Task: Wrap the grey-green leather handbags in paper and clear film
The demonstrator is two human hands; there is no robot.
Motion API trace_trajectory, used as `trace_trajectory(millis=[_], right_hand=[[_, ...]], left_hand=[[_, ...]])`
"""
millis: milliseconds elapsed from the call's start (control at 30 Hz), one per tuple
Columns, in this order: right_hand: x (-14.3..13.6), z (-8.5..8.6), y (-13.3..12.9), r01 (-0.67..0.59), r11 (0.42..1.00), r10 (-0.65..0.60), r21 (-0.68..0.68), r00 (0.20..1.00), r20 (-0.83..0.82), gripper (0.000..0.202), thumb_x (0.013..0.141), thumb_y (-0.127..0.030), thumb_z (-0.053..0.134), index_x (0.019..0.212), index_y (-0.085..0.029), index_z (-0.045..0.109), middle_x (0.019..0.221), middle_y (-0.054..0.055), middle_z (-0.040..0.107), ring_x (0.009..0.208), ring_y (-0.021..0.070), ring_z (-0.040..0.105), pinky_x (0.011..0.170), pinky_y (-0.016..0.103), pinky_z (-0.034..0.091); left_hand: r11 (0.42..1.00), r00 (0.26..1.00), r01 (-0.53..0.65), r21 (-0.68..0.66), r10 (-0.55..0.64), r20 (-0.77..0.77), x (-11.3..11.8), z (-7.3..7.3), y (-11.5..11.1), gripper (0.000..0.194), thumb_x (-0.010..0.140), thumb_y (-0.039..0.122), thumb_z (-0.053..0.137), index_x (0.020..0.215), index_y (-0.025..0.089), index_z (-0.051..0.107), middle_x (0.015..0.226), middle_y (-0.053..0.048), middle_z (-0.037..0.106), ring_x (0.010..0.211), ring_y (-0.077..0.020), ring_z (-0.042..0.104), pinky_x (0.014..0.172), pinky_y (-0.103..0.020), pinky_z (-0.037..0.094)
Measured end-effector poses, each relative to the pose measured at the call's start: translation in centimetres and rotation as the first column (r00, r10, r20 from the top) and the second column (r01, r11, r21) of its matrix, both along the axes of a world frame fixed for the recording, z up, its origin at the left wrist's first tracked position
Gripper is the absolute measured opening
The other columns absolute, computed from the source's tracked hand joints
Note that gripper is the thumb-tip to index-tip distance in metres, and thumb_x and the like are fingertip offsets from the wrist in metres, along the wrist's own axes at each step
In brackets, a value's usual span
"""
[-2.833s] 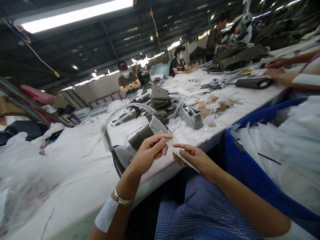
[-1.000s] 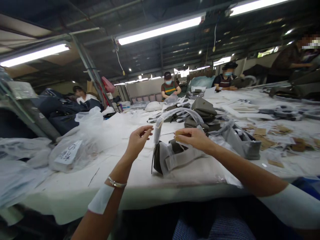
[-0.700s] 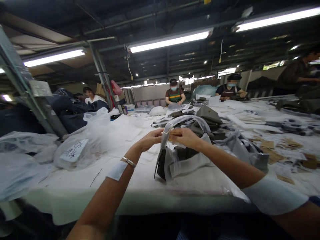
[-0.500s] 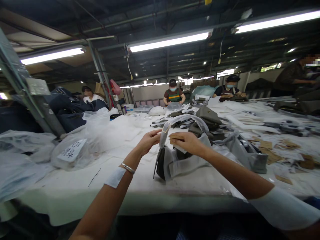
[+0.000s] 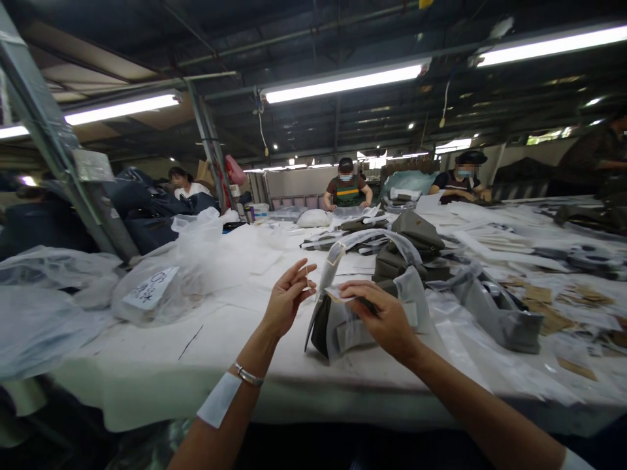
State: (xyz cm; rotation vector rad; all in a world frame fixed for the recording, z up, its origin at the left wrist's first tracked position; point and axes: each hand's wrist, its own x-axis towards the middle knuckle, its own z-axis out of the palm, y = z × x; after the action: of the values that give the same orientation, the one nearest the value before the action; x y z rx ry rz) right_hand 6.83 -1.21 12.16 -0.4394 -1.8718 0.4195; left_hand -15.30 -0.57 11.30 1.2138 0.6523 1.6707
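Center frame, the right hand point(image 5: 389, 320) is pinching a likely light, bendable card point(image 5: 337, 294), best edge-held; left hand point(image 5: 285, 301) is curling, grip unclear.

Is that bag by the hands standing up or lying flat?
Standing: the bag rests on the table, its wrapped handle arching above.

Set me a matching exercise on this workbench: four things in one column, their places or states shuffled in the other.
1. Silver bracelet
2. Handwritten label
3. Brown cards
4. Right hand

A. Scattered towards the right of the white table
B. Holding a small card beside the bag handle
C. Around the left wrist
D. With the clear plastic bag on the left

Right pairs: 1-C, 2-D, 3-A, 4-B
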Motion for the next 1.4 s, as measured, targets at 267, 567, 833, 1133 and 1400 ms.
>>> trace_trajectory(millis=[267,567,833,1133,1400], right_hand=[[-3.0,3.0,1.1,0.215,0.971,-0.232,0.103,0.954,0.191,0.028,0.096,-0.025,0.056,0.123,-0.027,0.062,0.11,0.003,0.074,0.098,0.022,0.07,0.089,0.033,0.051],[-3.9,6.2,0.7,0.372,0.882,-0.472,0.289,0.688,0.551,0.061,0.094,-0.025,0.055,0.152,-0.029,0.035,0.088,0.005,0.077,0.074,0.0246,0.071,0.064,0.028,0.045],[-2.8,6.2,2.0,-0.043,0.976,0.113,-0.215,0.94,0.322,0.074,0.086,-0.017,0.058,0.154,-0.028,0.03,0.095,0.0,0.076,0.095,0.0208,0.068,0.088,0.035,0.05],[-2.8,2.9,0.7,-0.151,0.872,0.082,-0.465,0.983,-0.165,0.034,0.084,-0.037,0.069,0.114,-0.022,0.071,0.1,0.006,0.075,0.098,0.0234,0.069,0.095,0.039,0.05],[-1.8,1.6,2.1,0.089,0.995,-0.097,0.039,0.96,0.262,0.037,0.097,-0.021,0.049,0.13,-0.028,0.064,0.114,0.004,0.071,0.103,0.0194,0.066,0.096,0.034,0.05]], left_hand=[[0.998,0.992,0.008,0.07,0.001,-0.13,0.3,-0.2,0.8,0.062,0.077,0.041,0.081,0.132,0.02,0.061,0.122,-0.014,0.07,0.108,-0.0242,0.066,0.088,-0.031,0.053],[0.948,0.91,-0.079,0.308,0.195,-0.365,0.9,2.0,-1.1,0.054,0.077,0.029,0.081,0.127,0.024,0.064,0.112,-0.005,0.068,0.1,-0.0204,0.067,0.087,-0.033,0.055],[0.69,0.507,-0.253,0.678,0.692,-0.515,1.3,2.8,-2.6,0.041,0.086,0.018,0.068,0.126,0.029,0.065,0.11,-0.005,0.071,0.099,-0.0173,0.066,0.091,-0.031,0.053],[0.858,0.839,-0.507,0.081,0.513,-0.182,2.5,-0.9,-3.0,0.046,0.083,0.034,0.072,0.126,0.021,0.062,0.1,-0.004,0.071,0.092,-0.0174,0.066,0.084,-0.03,0.054],[0.557,0.458,-0.594,0.58,0.827,-0.325,3.3,-3.8,-7.3,0.014,0.086,0.017,0.067,0.097,0.025,0.071,0.089,-0.002,0.07,0.085,-0.0164,0.065,0.08,-0.029,0.053]])
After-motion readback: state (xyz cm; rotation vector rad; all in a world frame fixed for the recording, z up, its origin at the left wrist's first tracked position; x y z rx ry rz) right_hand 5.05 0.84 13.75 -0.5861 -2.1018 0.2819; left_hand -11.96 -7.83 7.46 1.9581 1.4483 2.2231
